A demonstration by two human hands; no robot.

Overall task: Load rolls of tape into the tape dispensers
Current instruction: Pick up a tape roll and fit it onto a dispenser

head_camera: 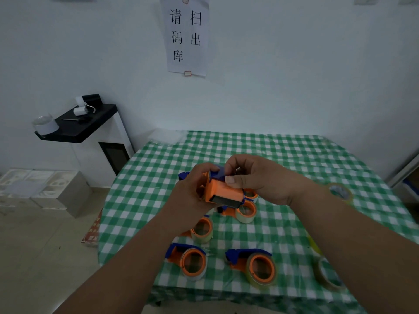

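I hold an orange and blue tape dispenser [223,191] above the middle of the table. My left hand [190,198] grips its orange body from the left. My right hand [254,177] pinches its blue top part from the right. Below, on the green checked tablecloth [294,159], lie several orange dispensers with clear tape rolls on them: one [246,211] just under my hands, one [201,230] nearer, one [192,261] at the front left, one [258,267] at the front middle. Loose tape rolls lie at the right [341,192] and at the front right [326,277].
A black shelf [84,123] with small items stands on a white cabinet to the left of the table. Grey and white boxes [45,191] sit on the floor at far left. A paper notice [186,35] hangs on the wall behind.
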